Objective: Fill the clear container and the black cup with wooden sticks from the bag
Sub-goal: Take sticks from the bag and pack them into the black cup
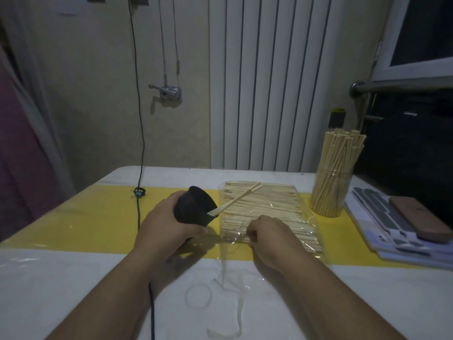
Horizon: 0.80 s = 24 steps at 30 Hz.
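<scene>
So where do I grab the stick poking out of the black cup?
Pinch the long wooden stick by its far half from above: it lies bare atop the clear plastic bag, while its near end sits in the tilted black round cup.

Left hand (166,225) gripping black cup (193,208), right hand (270,233) — fingers curled under

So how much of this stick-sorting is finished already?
Done: the clear container stands packed with sticks. In hand: the left hand grips the tilted black cup, with only a stick or two poking out, while the right hand curls at the bag. Left: filling that cup.
</scene>
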Motion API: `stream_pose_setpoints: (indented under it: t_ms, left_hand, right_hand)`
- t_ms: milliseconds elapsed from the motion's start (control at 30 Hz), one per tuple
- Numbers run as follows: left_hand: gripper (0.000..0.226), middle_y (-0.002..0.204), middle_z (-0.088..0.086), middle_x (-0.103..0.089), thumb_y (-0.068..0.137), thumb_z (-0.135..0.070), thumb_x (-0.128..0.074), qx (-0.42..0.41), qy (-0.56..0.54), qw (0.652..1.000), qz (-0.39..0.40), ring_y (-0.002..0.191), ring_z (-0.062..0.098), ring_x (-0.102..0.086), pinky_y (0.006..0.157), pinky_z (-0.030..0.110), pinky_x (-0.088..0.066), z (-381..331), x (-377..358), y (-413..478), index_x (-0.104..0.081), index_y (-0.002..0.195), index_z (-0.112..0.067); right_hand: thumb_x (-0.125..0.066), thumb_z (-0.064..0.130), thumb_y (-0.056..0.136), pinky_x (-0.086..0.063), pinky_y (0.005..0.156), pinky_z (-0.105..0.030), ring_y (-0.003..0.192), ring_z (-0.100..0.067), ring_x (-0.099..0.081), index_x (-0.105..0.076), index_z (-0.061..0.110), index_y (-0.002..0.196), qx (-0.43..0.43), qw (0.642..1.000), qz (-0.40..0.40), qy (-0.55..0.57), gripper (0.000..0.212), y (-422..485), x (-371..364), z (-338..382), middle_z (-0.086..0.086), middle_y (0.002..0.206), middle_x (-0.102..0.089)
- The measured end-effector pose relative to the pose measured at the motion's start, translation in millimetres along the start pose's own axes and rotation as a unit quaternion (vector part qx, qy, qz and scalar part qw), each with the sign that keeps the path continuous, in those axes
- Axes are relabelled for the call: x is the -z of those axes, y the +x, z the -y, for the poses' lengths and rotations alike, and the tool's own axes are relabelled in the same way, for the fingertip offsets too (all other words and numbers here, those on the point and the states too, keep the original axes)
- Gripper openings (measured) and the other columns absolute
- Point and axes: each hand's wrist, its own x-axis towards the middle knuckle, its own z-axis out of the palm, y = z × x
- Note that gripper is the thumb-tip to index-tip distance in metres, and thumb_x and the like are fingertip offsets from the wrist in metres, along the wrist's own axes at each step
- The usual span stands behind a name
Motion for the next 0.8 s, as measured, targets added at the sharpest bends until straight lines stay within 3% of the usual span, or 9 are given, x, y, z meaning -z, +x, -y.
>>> stream_pose_setpoints:
  t_ms: [300,567,800]
  left_hand:
    - [0.07,0.108,-0.022,-0.062,0.036,-0.059,-0.079,0.002,0.001,1.0,-0.001,0.1,0.006,-0.059,0.086,0.044,-0.054,-0.8,-0.2,-0.4,-0.05,0.1,-0.062]
    - [0.068,0.106,-0.024,-0.062,0.036,-0.056,-0.079,0.003,0.002,1.0,-0.003,0.099,0.004,-0.058,0.085,0.043,-0.054,-1.8,-0.7,-0.9,-0.049,0.096,-0.066]
    - [0.071,0.108,-0.022,-0.062,0.036,-0.058,-0.078,0.003,0.001,1.0,-0.001,0.1,0.007,-0.059,0.086,0.044,-0.054,-0.2,-1.1,0.0,-0.051,0.101,-0.06]
  right_hand:
    - [-0.063,0.029,0.093,-0.045,0.092,-0.032,0.111,-0.026,-0.057,-0.068,0.023,0.112,-0.013,1.0,0.011,0.007,0.02,1.7,2.3,-1.4,-0.001,0.115,-0.065]
    - [-0.066,0.032,0.09,-0.044,0.09,-0.032,0.11,-0.026,-0.056,-0.06,0.026,0.098,-0.014,0.999,0.031,0.015,0.012,3.1,1.6,-3.2,-0.001,0.113,-0.064]
    - [-0.063,0.033,0.093,-0.044,0.093,-0.034,0.112,-0.027,-0.055,-0.062,0.023,0.106,-0.013,0.999,0.033,0.017,0.016,3.0,0.4,-3.4,-0.002,0.114,-0.062]
